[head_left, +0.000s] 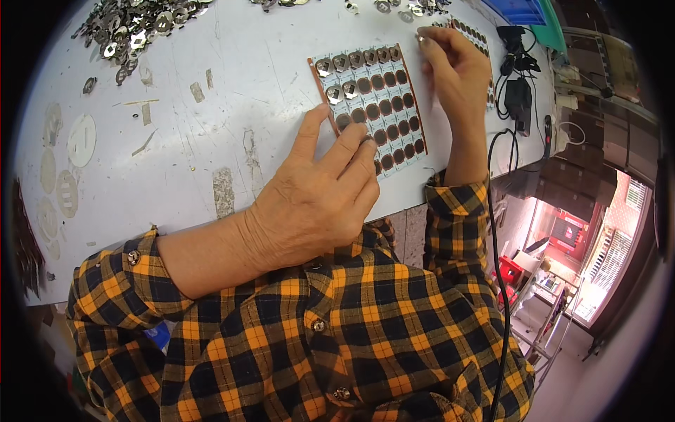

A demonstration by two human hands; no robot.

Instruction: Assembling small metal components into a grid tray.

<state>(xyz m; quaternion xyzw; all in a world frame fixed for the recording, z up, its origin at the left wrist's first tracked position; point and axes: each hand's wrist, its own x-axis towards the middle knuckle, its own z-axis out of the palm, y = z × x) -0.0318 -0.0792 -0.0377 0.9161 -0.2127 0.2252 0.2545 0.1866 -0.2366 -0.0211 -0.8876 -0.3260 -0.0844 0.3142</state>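
A panel of small round dark pads (pixel 386 107) with brown edge strips lies on the table in front of me. Silver metal discs (pixel 350 89) cover its far row and the first two places of the second row. My left hand (pixel 309 183) rests at the panel's left edge, fingers apart, and hides part of the nearer rows. Beyond the panel's right side, my right hand (pixel 457 74) is raised with thumb and index finger pinched on a small shiny metal disc (pixel 421 39), mostly covered by the fingertips.
Loose metal discs (pixel 133 35) form a heap at the far left, with more along the far edge. A second panel (pixel 470 32) lies partly behind my right hand. Black cables and an adapter (pixel 519 98) sit at the right edge. Tape scraps (pixel 223 191) mark the tabletop.
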